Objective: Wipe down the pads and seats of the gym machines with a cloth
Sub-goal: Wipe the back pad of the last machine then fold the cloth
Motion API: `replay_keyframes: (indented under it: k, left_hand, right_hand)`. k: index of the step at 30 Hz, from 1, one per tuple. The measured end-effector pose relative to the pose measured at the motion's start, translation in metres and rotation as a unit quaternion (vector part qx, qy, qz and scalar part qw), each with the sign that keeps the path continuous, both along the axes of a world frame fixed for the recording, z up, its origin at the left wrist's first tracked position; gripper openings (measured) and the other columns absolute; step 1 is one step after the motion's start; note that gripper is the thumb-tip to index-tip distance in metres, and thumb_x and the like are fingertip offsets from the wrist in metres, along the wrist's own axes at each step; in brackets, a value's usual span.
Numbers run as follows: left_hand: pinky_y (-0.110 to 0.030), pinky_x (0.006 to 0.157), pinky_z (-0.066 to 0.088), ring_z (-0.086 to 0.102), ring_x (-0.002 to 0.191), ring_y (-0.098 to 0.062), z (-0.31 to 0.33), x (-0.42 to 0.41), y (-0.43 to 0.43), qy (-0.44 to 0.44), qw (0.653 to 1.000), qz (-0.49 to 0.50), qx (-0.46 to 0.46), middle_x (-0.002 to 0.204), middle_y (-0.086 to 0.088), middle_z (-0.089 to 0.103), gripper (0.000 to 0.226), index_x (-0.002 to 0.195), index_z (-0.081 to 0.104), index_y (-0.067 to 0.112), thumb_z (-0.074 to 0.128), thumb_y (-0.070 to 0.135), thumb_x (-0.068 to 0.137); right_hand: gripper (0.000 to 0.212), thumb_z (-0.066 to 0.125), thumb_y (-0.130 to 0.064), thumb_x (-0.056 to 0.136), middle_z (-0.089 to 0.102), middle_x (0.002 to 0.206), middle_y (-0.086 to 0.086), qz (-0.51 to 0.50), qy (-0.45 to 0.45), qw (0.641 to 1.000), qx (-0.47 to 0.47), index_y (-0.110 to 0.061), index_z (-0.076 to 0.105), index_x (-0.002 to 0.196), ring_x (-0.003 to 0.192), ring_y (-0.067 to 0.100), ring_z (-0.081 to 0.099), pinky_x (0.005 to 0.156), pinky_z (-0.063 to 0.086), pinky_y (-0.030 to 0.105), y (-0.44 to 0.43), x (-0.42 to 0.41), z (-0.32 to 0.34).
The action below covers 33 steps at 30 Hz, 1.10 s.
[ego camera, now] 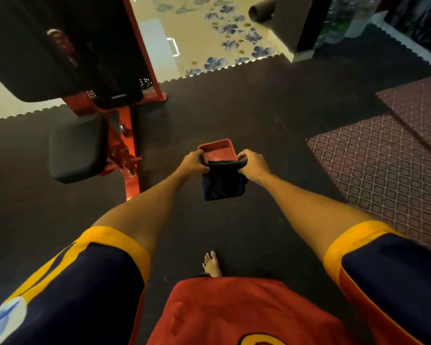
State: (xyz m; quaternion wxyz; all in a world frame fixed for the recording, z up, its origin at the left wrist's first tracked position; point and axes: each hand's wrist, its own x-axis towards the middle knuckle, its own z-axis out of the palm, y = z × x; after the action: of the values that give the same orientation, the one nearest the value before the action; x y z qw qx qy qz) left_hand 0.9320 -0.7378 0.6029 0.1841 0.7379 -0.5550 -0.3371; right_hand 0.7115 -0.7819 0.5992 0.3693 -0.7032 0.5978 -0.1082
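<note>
– Why hold the cloth out over that red tray and not at the machine?

– My guess is it's being wetted or wrung there, so any drips land in the tray and not on the black floor mat. I can't tell from here whether there is water in the tray

– And the hands?

– Both are out in front at arm's length. The left hand has its fingers curled tight round the cloth's left top corner, and the right hand grips the right corner the same way, so the top edge is bunched and pulled taut between them

– Which way does it lie, then?

– The taut edge runs left to right, just above the near rim of the tray. The rest hangs down from it as a folded, roughly square flap, its loose bottom edge towards the floor and the person's side. It's clear of the floor, as far as I can see

– Where's the seat it's meant for?

– Off to the left, well apart from the cloth, on the red frame, with the big back pad beyond it on the far left. Neither is being touched. I'd say the wiping of this machine is not yet begun, and it calls for a turn to the left
</note>
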Motion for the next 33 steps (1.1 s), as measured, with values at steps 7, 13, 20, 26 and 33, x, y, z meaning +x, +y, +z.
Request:
replay_keyframes:
  k: [7,13,20,26,33]
  left_hand:
    - [-0.020,0.051,0.036,0.052,0.073,-0.019,-0.019,0.025,-0.087,0.009,1.000,-0.019,-0.004,0.081,-0.005,0.058,0.030,0.083,0.048,0.014,0.071,-0.003,0.073]
    - [-0.015,0.059,0.038,0.058,0.083,-0.018,-0.053,0.044,-0.178,0.025,0.999,-0.025,0.023,0.091,-0.003,0.061,0.031,0.103,0.057,0.010,0.068,-0.003,0.077]
    - [-0.016,0.070,0.038,0.058,0.090,-0.016,-0.087,0.057,-0.257,0.021,0.995,-0.038,0.090,0.101,-0.005,0.066,0.040,0.118,0.061,0.008,0.069,0.000,0.079]
    - [-0.021,0.073,0.039,0.059,0.088,-0.017,-0.100,0.065,-0.322,0.019,0.994,-0.048,0.097,0.092,-0.001,0.064,0.026,0.099,0.068,0.011,0.070,-0.003,0.077]
    - [-0.028,0.074,0.046,0.064,0.089,-0.026,-0.107,0.077,-0.389,0.009,0.992,-0.087,0.091,0.089,-0.005,0.065,0.024,0.093,0.069,0.007,0.066,-0.007,0.074]
  right_hand:
    - [0.031,0.078,-0.020,0.084,0.074,0.111,0.008,-0.088,0.046,0.995,0.017,-0.022,0.075,0.115,0.108,0.031,0.067,0.090,0.057,0.044,-0.053,0.034,-0.034]
    - [0.030,0.080,-0.028,0.086,0.073,0.109,0.009,-0.133,0.016,0.987,0.085,-0.014,0.074,0.113,0.102,0.029,0.069,0.083,0.059,0.042,-0.128,0.057,-0.067]
    - [0.024,0.076,-0.025,0.089,0.072,0.111,0.010,-0.161,0.017,0.976,0.146,-0.013,0.073,0.110,0.104,0.030,0.068,0.082,0.058,0.042,-0.204,0.073,-0.094]
    - [0.022,0.077,-0.026,0.088,0.071,0.112,0.009,-0.198,0.023,0.965,0.168,-0.016,0.073,0.106,0.106,0.031,0.068,0.084,0.058,0.042,-0.259,0.091,-0.105]
    - [0.023,0.075,-0.021,0.091,0.071,0.117,0.010,-0.248,0.031,0.951,0.180,-0.013,0.074,0.113,0.111,0.030,0.067,0.081,0.051,0.034,-0.309,0.112,-0.099]
